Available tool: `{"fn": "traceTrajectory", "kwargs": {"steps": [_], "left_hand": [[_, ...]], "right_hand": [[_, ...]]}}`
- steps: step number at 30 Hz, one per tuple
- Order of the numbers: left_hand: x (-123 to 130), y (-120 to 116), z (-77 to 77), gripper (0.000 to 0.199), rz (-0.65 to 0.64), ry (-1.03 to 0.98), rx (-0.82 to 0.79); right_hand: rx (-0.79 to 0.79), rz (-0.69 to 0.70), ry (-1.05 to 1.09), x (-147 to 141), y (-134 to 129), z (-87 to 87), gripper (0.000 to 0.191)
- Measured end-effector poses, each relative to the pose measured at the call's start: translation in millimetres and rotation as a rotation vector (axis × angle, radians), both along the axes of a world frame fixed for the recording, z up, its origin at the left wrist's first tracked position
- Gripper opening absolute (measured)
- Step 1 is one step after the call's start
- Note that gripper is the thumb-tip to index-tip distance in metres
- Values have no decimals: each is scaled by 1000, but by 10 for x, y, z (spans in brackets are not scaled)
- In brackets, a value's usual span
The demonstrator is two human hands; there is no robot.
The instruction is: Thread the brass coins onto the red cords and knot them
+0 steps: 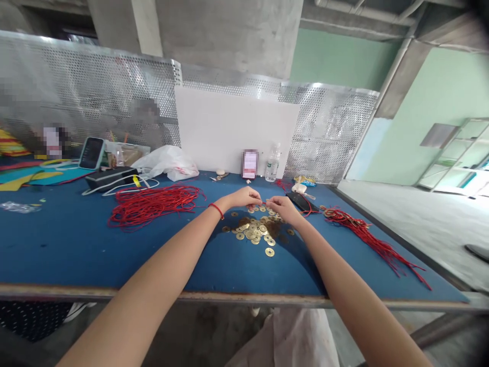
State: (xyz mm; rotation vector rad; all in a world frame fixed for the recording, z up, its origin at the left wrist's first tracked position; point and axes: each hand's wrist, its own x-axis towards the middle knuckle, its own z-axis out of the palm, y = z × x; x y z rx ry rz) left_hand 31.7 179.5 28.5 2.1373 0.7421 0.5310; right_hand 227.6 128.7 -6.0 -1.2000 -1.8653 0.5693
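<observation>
My left hand (245, 197) and my right hand (283, 208) are close together above a pile of brass coins (256, 229) with square holes. Both are closed in a pinch on a short bit of red cord (264, 203) that spans the small gap between the fingertips. Most of the cord is hidden by the fingers. Around my left wrist is a red cord bracelet (216, 209). A bundle of loose red cords (156, 204) lies left of my hands. Right of them, red cords strung with coins (359, 229) trail toward the table's front right corner.
On the blue table (114, 260) a phone (250, 164) stands upright against a white board (233, 127). A water bottle (272, 163) is beside it. A dark phone (301, 202) lies near my right hand. A plastic bag (168, 162) and a black box (112, 178) with white cable sit back left.
</observation>
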Motion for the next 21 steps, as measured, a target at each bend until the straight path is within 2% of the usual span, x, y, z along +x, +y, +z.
{"fn": "traceTrajectory", "kwargs": {"steps": [10, 16, 19, 21], "left_hand": [[-207, 162, -38, 24, 89, -19, -36], [-308, 193, -25, 22, 172, 47, 138], [-213, 199, -64, 31, 233, -21, 262], [-68, 162, -85, 35, 206, -118, 287]], "right_hand": [[42, -171, -37, 125, 31, 22, 25], [60, -259, -136, 142, 35, 15, 20], [52, -218, -136, 114, 31, 25, 22], [52, -179, -116, 98, 33, 28, 23]]}}
